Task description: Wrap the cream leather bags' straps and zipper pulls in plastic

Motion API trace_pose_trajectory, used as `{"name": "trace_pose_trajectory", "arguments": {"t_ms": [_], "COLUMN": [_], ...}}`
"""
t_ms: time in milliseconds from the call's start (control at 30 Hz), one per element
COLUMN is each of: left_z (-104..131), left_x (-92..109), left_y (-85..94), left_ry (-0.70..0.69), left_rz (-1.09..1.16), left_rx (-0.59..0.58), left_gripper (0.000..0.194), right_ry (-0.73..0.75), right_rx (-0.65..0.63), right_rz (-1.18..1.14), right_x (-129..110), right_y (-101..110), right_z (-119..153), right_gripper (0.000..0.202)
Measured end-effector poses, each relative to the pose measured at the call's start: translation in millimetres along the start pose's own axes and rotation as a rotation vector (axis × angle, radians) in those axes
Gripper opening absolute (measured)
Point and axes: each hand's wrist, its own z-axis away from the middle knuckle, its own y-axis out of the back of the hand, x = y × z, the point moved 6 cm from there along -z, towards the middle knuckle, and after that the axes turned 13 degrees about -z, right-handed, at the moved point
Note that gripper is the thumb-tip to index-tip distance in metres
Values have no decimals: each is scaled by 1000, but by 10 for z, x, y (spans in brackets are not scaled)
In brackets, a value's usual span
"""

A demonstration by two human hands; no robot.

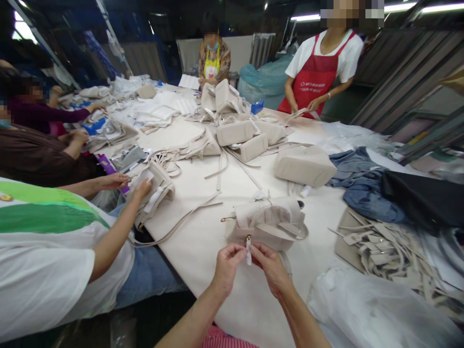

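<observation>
In front of me on the white table lies a beige handbag [266, 222] with its handle and straps folded over the top. A metal clasp [248, 239] hangs at its near side, and a small white wrapping strip [249, 255] hangs down from it. My left hand [230, 263] pinches this strip from the left, fingertips closed. From the other side my right hand [268, 266] also pinches it, thumb and finger pressed together. The two hands almost meet at the strip. Exactly how the strip sits on the clasp is too small to make out.
Several beige handbags [235, 133] are heaped mid-table, and another bag [305, 166] lies nearer. On the right are a denim garment [362, 179], a pile of beige straps [387, 251] and clear plastic [362, 299]. A co-worker's hand [143, 187] handles a bag at left; other people stand around.
</observation>
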Motion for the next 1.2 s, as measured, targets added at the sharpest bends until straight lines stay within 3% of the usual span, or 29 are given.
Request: {"name": "trace_pose_trajectory", "arguments": {"t_ms": [133,267,467,600,733,833,933,1000,1067,1133,1200], "left_z": [10,-15,-14,-4,-15,-62,-138,-193,-261,-343,-407], "left_x": [-113,-177,-235,-255,-299,-268,-177,-87,4,88,157], "left_y": [24,-23,-65,-130,-155,-23,260,448,543,517,396], "left_ry": [99,151,223,255,275,166,53,5,-19,-42,-97], "left_rz": [21,-116,-62,-26,-231,-400,-534,-599,-633,-666,-702], "left_rx": [85,50,37,-15,-169,-190,-18,141,228,215,131], "left_gripper": [22,29,37,34,26,20,17,21,39,57,62], "right_ry": [15,-1,-35,60,102,98,119,167,239,378,536], "right_rx": [-30,-53,-41,-95,-62,-140,-104,-14,94,258,394], "right_rz": [-22,-54,-133,77,212,359,621,735,739,688,665], "right_x": [18,55,79,-4,-93,-98,-126,-258,-508,-869,-1215], "right_y": [-25,-43,-42,-152,-202,-147,126,353,531,644,656], "right_z": [-25,-35,-36,-50,-66,-11,98,183,257,314,347], "right_gripper": [34,29,43,42,42,39,39,40,41,38,42]}}
